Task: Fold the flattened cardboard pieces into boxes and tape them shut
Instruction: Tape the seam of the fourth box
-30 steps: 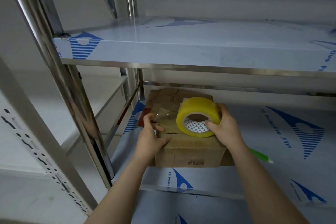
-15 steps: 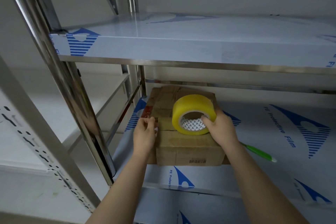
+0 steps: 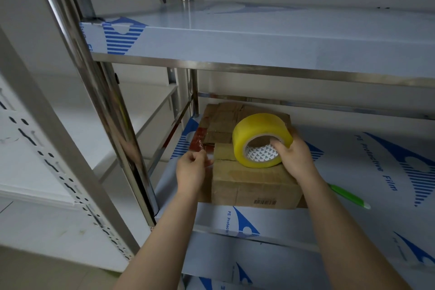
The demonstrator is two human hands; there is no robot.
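Taping the top seam of a folded cardboard box (image 3: 254, 183), head view. The box stands on the lower shelf (image 3: 353, 172) of a steel rack, near its front left corner, with flattened cardboard (image 3: 226, 115) lying behind it and partly beneath it. The yellow tape roll (image 3: 259, 129) rests on edge on the box top. The right hand (image 3: 296, 160) grips it, with fingers curled into the core. The left hand (image 3: 190, 169) pinches the clear tape end (image 3: 207, 155) just beside the box's upper left edge. A short drawn strip appears to run between the roll and that pinch, though the film is too transparent to trace fully.

To do this step well, the tape end should probably be carried down over the left edge and pressed onto the side wall, so that the strip anchors before the roll travels. The roll would then be drawn rightward along the seam under steady tension, centred over the gap between the flaps, while the left hand smooths the tape flat behind it. Slack or a skewed start is likely to cause wrinkles or a flap left unstuck. A green-handled tool (image 3: 348, 196), perhaps a cutter, lies on the shelf to the right of the box.
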